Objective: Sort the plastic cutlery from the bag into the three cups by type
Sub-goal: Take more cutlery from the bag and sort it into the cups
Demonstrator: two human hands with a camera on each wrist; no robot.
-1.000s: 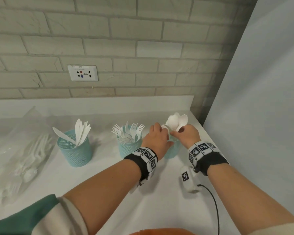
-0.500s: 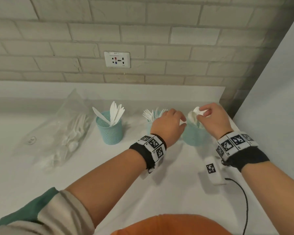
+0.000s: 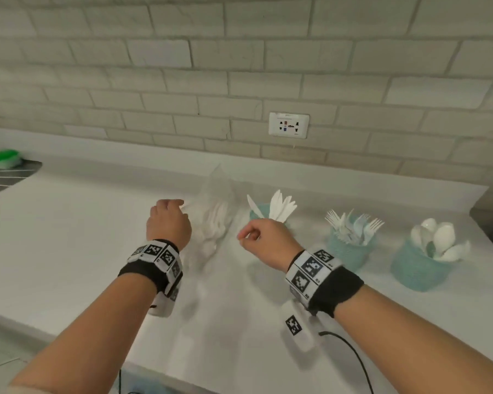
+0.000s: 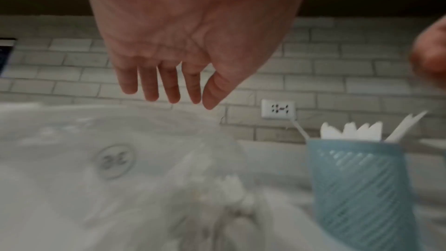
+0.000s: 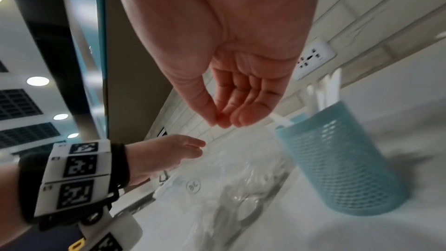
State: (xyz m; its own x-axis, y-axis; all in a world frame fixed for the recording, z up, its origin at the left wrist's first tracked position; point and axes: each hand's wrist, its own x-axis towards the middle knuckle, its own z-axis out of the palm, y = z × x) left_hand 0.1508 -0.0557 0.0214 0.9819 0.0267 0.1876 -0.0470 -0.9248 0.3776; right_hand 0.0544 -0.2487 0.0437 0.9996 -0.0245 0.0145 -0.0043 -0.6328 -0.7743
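A clear plastic bag (image 3: 215, 223) of white cutlery lies on the white counter (image 3: 69, 237). My left hand (image 3: 168, 220) hovers over the bag's left side with straight, relaxed fingers (image 4: 169, 91) and holds nothing. My right hand (image 3: 261, 240) hangs just right of the bag, in front of the knife cup (image 3: 258, 213). Its fingers (image 5: 241, 114) are loosely curled toward the thumb and empty. To the right stand the fork cup (image 3: 349, 248) and the spoon cup (image 3: 419, 265). The bag (image 4: 115, 159) and knife cup (image 4: 357, 178) are blurred in the left wrist view.
A brick wall with a socket (image 3: 288, 125) backs the counter. A grey wall (image 3: 490, 223) closes the right end. A dark striped surface with something green (image 3: 3, 159) sits at far left. The counter's front edge runs under my forearms.
Both hands left the spoon cup and swung left to the bag. My right hand no longer holds spoons, which now stand in the right cup. The head view panned left.
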